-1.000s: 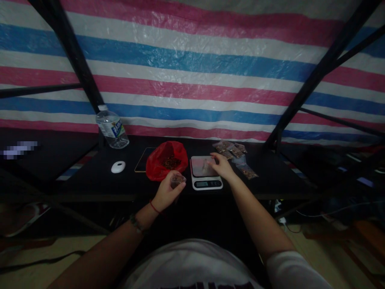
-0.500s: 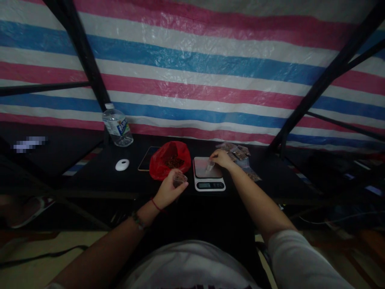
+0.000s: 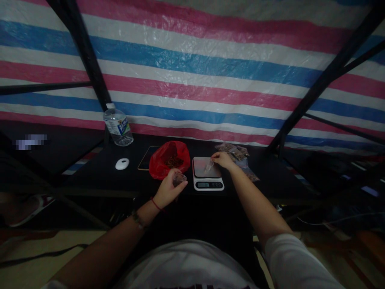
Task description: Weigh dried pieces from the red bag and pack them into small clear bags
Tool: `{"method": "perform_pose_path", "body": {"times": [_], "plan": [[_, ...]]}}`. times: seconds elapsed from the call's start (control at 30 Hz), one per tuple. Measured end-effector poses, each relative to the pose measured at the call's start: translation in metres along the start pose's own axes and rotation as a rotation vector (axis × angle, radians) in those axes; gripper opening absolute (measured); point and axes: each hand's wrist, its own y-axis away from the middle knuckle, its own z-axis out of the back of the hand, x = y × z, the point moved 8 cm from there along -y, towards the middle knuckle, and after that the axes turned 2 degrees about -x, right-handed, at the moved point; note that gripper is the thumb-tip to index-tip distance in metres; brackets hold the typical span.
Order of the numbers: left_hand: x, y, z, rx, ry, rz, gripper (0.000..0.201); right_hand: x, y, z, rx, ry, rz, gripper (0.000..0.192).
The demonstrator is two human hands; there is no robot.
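Clear plastic cup (image 3: 179, 178), small, held in the left hand (image 3: 167, 192), fingers wrapped round it, just in front of the red bag and left of the scale; contents too dim to tell.

Red plastic bag (image 3: 169, 160), mouth open, on the black desk (image 3: 99, 176); holds a heap of dark reddish-brown pieces.

Kitchen scale (image 3: 207, 174), white body, grey platform, display facing the person; stands just right of the bag. On its platform: one small clear packet (image 3: 208, 165), pinched at its top by the fingertips of the right hand (image 3: 223, 159), which is narrowed around it. Contents of the packet cannot be made out.

Small clear packets (image 3: 237, 152), a loose pile, filled with brownish matter, on the desk just beyond and right of the right hand.

Water bottle (image 3: 118, 125), clear plastic, white cap, blue-and-white label, upright at the back left of the desk.

White oval object (image 3: 122, 163), left of the bag.

Flat dark tablet (image 3: 145, 158), light-edged, partly under the bag's left side.

Striped tarpaulin (image 3: 192, 76), pink, blue and white, behind the desk.
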Motion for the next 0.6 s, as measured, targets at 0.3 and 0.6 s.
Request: {"method": "perform_pose_path", "body": {"times": [0.3,0.6], "plan": [[0.001,0.001,-0.002,0.008,0.015,0.002,0.035,0.017,-0.002,0.008,-0.006,0.287,0.080,0.017],[-0.004,0.002,-0.002,-0.008,-0.044,-0.017,0.038,0.079,0.030,0.055,-0.384,-0.334,0.151,0.024]]}}
